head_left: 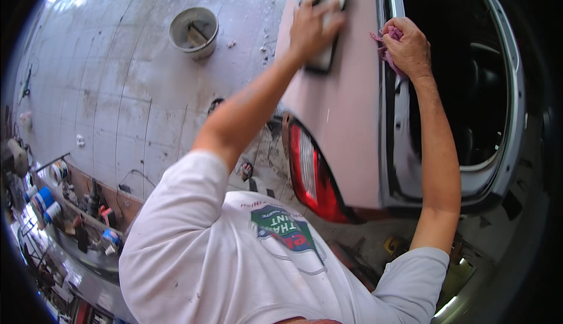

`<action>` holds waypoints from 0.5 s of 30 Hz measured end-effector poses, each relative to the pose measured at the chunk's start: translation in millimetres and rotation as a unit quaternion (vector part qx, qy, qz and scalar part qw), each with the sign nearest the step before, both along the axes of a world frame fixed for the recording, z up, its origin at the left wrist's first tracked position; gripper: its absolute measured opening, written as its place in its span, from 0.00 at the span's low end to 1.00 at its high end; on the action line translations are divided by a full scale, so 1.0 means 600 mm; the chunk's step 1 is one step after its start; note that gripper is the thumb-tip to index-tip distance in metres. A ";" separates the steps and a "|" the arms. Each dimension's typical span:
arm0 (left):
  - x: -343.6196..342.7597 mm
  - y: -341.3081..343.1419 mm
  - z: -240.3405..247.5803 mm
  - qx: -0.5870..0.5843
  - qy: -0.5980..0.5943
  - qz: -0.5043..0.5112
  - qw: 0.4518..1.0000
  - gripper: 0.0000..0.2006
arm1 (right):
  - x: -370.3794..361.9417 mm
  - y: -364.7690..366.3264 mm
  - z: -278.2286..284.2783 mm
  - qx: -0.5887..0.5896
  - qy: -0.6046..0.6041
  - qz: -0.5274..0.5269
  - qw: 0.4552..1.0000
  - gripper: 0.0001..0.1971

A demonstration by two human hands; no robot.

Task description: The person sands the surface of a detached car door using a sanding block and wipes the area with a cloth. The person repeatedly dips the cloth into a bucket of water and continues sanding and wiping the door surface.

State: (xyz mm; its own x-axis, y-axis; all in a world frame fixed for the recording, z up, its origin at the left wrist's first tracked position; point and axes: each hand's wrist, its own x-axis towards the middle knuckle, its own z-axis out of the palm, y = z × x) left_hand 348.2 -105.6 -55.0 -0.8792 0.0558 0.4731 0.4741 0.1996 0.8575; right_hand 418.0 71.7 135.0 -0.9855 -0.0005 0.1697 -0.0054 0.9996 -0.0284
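Observation:
My left hand, smeared by motion, grips a long block with a pale top and dark edges, which looks like a sanding block. It lies against the pinkish-beige rear side panel of a car. Farther right, my right hand is closed round a crumpled pink cloth, at the grey edge of the window opening. Part of the cloth hangs out below the fingers. A red and clear tail light sits at the panel's near end.
A grey bucket with something inside stands on the stained, tiled floor at left. Paint cans and tools crowd a bench at lower left. The car's dark opening is at right.

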 end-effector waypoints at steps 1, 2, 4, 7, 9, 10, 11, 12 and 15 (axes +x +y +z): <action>-0.017 0.001 0.007 0.000 -0.025 -0.008 1.000 0.24 | 0.032 -0.005 -0.010 0.001 0.003 0.013 1.000 0.04; -0.035 -0.003 0.015 -0.001 -0.050 -0.012 0.999 0.25 | 0.053 -0.010 -0.015 0.002 0.010 0.030 0.999 0.04; -0.009 0.001 0.044 -0.004 -0.143 -0.034 0.989 0.29 | 0.091 -0.007 -0.022 0.020 0.036 0.059 0.997 0.09; 0.277 -0.047 0.008 -0.051 0.000 0.047 0.998 0.26 | 0.117 -0.028 -0.025 0.119 0.047 0.032 0.991 0.15; 0.453 -0.100 0.025 -0.069 -0.030 0.011 0.997 0.27 | 0.117 -0.034 -0.023 0.111 0.023 0.002 0.994 0.18; 0.499 -0.116 0.042 -0.080 -0.055 0.001 0.995 0.27 | 0.112 -0.035 -0.021 0.108 0.012 -0.012 0.994 0.19; 0.482 -0.110 0.043 -0.062 -0.044 0.007 0.997 0.26 | 0.111 -0.033 -0.019 0.106 0.016 -0.016 0.994 0.19; 0.446 -0.097 0.038 -0.044 -0.033 0.016 0.998 0.26 | 0.108 -0.029 -0.020 0.104 0.019 -0.017 0.994 0.18; 0.257 -0.035 0.022 -0.001 -0.038 0.090 0.995 0.23 | 0.095 -0.028 -0.022 0.111 0.020 -0.013 0.994 0.17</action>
